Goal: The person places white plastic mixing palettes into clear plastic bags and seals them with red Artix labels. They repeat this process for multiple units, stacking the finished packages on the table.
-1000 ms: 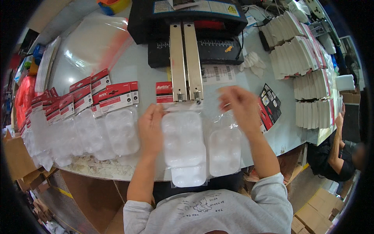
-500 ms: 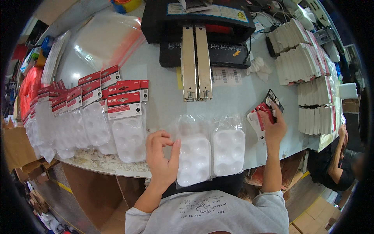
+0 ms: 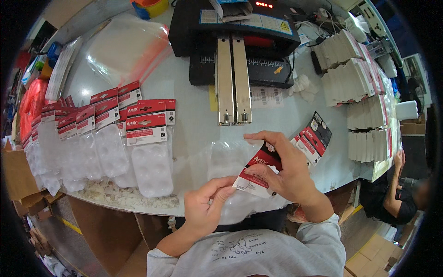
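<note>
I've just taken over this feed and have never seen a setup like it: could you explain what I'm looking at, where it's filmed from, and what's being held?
There is no robot here, only a person's bare hands. A wide fisheye camera on the person's head looks down, so straight edges bend near the rim; picture left is the person's left.

The left hand pinches a lower corner of a red and white card, and the right hand grips its other side. Just below are white trays in clear plastic, partly hidden.

On the table, carded trays lie left, with clear bags beyond. A black machine with two metal bars stands ahead. Loose cards and tall stacks sit right.
</note>
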Demonstrator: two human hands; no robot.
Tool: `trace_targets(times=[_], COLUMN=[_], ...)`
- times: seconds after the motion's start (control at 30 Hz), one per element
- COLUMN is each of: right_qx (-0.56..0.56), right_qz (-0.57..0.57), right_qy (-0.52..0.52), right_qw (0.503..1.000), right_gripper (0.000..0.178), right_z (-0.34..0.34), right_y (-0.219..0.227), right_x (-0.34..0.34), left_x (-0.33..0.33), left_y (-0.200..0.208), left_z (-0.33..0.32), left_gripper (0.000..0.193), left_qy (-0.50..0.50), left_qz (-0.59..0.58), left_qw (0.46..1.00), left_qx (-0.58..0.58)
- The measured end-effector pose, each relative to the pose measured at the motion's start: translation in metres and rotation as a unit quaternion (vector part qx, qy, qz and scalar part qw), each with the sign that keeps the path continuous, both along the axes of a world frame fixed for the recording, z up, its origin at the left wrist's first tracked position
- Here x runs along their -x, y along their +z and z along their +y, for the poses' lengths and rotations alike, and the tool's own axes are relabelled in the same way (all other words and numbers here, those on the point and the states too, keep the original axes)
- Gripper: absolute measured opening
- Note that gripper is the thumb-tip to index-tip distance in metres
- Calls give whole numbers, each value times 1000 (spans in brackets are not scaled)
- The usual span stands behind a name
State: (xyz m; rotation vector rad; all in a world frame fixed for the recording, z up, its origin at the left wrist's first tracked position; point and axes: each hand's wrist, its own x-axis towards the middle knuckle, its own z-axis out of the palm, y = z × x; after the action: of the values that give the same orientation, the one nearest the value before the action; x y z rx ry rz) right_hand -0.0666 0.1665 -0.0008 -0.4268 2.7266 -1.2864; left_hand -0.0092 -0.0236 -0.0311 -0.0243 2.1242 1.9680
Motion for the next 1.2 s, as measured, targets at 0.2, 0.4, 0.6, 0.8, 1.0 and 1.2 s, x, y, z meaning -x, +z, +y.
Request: trace_targets(times=[0.2,0.4,0.6,0.8,1.0,1.2], right_qx=[10,51,55,9,59,76], right_qz=[59,92,53,137,68,47], right_qy=[-25,-140,-136,-89,-148,-60], right_qw=[998,985,988,986,985,994], right_gripper=[62,51,30,15,17,18], right_z=[0,6,12,6,15,7], right_y=[-4,-1,1,-2,5,1], right_x=[-18,-31,-47,-50,-38,-31], left_x=[-4,-8,-8,-8,-8,-13], left_y=[2,6,6,2,-3,-6], left_z=[13,15,20,19,16,11], left_gripper=[17,18,17,17,18,14], left_qy=[11,19,33,44,8,-9], left_qz=[2,98,129,65,27,-20], left_qw=[999,995,990,997,997,1000], left_qx=[-34,28,49,9,-72,3])
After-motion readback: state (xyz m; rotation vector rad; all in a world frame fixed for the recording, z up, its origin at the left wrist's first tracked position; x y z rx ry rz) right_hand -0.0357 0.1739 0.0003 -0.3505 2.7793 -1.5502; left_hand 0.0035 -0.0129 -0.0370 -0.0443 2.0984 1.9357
